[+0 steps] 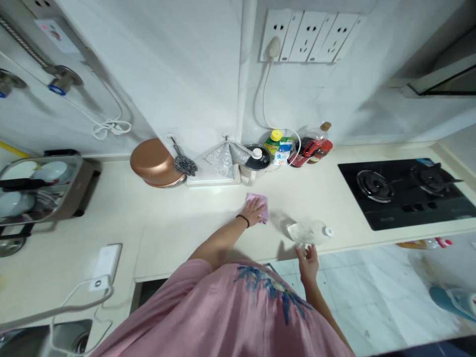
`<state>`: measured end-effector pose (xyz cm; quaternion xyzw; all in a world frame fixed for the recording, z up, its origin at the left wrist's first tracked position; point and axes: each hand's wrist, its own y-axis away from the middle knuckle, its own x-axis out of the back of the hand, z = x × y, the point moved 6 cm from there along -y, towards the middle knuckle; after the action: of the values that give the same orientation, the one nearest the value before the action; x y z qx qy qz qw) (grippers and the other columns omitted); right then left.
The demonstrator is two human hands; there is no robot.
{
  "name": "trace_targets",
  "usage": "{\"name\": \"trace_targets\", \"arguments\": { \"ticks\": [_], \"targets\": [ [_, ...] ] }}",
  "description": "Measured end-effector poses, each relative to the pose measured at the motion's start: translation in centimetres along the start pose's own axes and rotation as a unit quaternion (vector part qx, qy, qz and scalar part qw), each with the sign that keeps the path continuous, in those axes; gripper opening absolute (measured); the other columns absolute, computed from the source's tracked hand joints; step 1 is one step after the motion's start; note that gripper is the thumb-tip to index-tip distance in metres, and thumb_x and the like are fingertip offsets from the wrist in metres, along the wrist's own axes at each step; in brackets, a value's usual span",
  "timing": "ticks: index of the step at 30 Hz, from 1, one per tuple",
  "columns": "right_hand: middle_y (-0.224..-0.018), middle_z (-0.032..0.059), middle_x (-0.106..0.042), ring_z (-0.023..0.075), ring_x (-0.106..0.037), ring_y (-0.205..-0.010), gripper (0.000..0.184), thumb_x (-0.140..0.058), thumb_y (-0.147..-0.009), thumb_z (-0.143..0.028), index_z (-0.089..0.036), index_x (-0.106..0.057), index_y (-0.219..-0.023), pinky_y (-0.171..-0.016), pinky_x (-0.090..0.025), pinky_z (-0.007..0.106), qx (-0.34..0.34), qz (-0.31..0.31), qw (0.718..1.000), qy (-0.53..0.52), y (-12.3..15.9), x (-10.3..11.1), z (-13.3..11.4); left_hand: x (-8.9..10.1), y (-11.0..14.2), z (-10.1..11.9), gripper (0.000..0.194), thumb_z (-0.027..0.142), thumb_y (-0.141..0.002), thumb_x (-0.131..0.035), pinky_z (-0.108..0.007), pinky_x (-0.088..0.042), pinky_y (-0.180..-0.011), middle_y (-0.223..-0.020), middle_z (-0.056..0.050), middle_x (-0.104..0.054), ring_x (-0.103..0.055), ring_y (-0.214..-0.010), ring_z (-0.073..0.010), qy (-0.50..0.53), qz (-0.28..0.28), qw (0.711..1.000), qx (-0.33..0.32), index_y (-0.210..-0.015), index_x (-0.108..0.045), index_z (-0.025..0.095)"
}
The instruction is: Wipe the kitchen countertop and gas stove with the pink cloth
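Observation:
My left hand lies flat with fingers spread on a pink cloth, pressing it to the pale countertop. A dark band circles that wrist. My right hand is at the front edge of the counter, fingers apart and pointing up. Just beyond its fingertips is a clear plastic bottle with a white cap; it appears to lie on its side, cap toward the right. Whether the fingertips touch the bottle I cannot tell.
Along the wall stand a copper-coloured pan, a small lidded pot and several seasoning bottles. A scrubber and silvery cloth hang there. Right is a gas hob; left, a dish rack and white power bank.

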<state>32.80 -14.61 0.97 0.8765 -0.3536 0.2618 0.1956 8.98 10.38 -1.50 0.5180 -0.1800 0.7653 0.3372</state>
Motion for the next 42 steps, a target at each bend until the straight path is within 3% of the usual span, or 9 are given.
{"name": "trace_targets", "arguments": {
  "ticks": [4, 8, 14, 19, 22, 27, 34, 38, 42],
  "targets": [
    [-0.152, 0.0181, -0.065, 0.0382, -0.062, -0.138, 0.095, -0.067, -0.077, -0.079, -0.021, -0.057, -0.151, -0.122, -0.047, 0.057, -0.027, -0.039, 0.999, -0.013, 2.8, -0.3, 2.0, 3.6, -1.6, -5.3, 0.076, 0.031, -0.101, -0.066, -0.063, 0.002, -0.137, -0.186, -0.01, -0.009, 0.001, -0.172, -0.0344, 0.02, -0.003, 0.995, 0.099, -0.172, -0.038, 0.028],
    [-0.143, 0.018, -0.071, 0.0386, -0.065, -0.133, 0.079, -0.066, -0.082, -0.076, -0.02, -0.069, -0.137, -0.119, -0.049, 0.062, 0.045, -0.052, 0.998, -0.004, 3.6, -0.6, 1.0, 4.1, 0.7, -6.5, 0.075, 0.035, -0.105, -0.059, -0.063, -0.003, -0.137, -0.186, -0.013, -0.009, 0.0, -0.172, -0.0361, 0.038, -0.023, 0.987, 0.157, -0.174, -0.035, 0.024],
    [-0.128, 0.0158, -0.078, 0.0342, -0.071, -0.118, 0.063, -0.061, -0.09, -0.07, -0.02, -0.075, -0.126, -0.108, -0.057, 0.06, 0.17, -0.119, 0.978, 0.021, 3.0, -3.7, -2.2, -1.4, 7.3, 1.8, 0.082, 0.041, -0.101, -0.065, -0.068, -0.01, -0.135, -0.184, -0.02, -0.012, -0.006, -0.17, -0.0425, 0.044, -0.068, 0.993, 0.084, -0.174, -0.034, 0.02],
    [-0.15, 0.018, -0.067, 0.0324, -0.062, -0.139, 0.061, -0.056, -0.099, -0.056, -0.019, -0.064, -0.147, -0.118, -0.053, 0.055, 0.331, -0.194, 0.922, 0.051, 3.5, -9.6, -7.1, -2.2, 10.4, 6.1, 0.043, 0.032, -0.1, -0.064, -0.055, -0.03, -0.133, -0.162, -0.014, -0.059, -0.045, -0.157, -0.031, 0.119, -0.051, 0.988, -0.084, -0.142, -0.072, 0.023],
    [-0.167, 0.0175, -0.053, 0.0339, -0.047, -0.156, 0.065, -0.051, -0.102, -0.048, -0.021, -0.051, -0.161, -0.126, -0.044, 0.06, 0.404, -0.259, 0.869, 0.121, 5.1, -13.9, -8.6, 2.3, 12.9, 1.5, 0.041, 0.023, -0.102, -0.054, -0.048, -0.037, -0.131, -0.147, -0.011, -0.07, -0.055, -0.147, -0.0242, 0.171, 0.08, 0.982, -0.021, -0.139, -0.073, 0.023],
    [-0.178, 0.0162, -0.037, 0.038, -0.026, -0.167, 0.068, -0.038, -0.105, -0.041, -0.026, -0.036, -0.171, -0.129, -0.027, 0.071, 0.426, -0.27, 0.804, 0.314, 6.3, -17.5, -7.6, 9.5, 25.6, -10.6, 0.046, 0.025, -0.101, -0.055, -0.052, -0.036, -0.129, -0.147, -0.013, -0.068, -0.05, -0.15, -0.0299, 0.098, 0.24, 0.906, 0.336, -0.144, -0.068, 0.022],
    [-0.179, 0.0194, -0.035, 0.0394, -0.024, -0.167, 0.072, -0.027, -0.106, -0.047, -0.02, -0.033, -0.173, -0.13, -0.026, 0.068, 0.37, -0.23, 0.809, 0.394, -0.3, -18.9, -11.7, 12.9, 46.8, -19.5, 0.078, 0.038, -0.097, -0.06, -0.062, -0.027, -0.128, -0.172, -0.03, -0.036, -0.026, -0.163, -0.0444, -0.038, 0.216, 0.703, 0.677, -0.164, -0.037, 0.004],
    [-0.18, 0.0177, -0.031, 0.0455, -0.022, -0.167, 0.073, -0.027, -0.105, -0.054, -0.026, -0.034, -0.173, -0.126, -0.025, 0.076, 0.299, -0.178, 0.848, 0.399, -2.0, -19.1, -13.2, 13.6, 52.7, -22.0, 0.088, 0.042, -0.093, -0.063, -0.063, -0.027, -0.127, -0.173, -0.036, -0.028, -0.02, -0.164, -0.0492, -0.044, 0.177, 0.647, 0.74, -0.164, -0.031, 0.0],
    [-0.182, 0.0163, -0.026, 0.0464, -0.023, -0.166, 0.074, -0.026, -0.105, -0.055, -0.031, -0.024, -0.175, -0.122, -0.029, 0.079, 0.242, -0.17, 0.863, 0.41, 1.3, -17.9, -10.7, 13.8, 56.0, -24.3, 0.085, 0.046, -0.089, -0.067, -0.059, -0.038, -0.119, -0.156, -0.033, -0.051, -0.046, -0.15, -0.0458, 0.023, 0.127, 0.617, 0.776, -0.158, -0.038, 0.006]
  ]
}}
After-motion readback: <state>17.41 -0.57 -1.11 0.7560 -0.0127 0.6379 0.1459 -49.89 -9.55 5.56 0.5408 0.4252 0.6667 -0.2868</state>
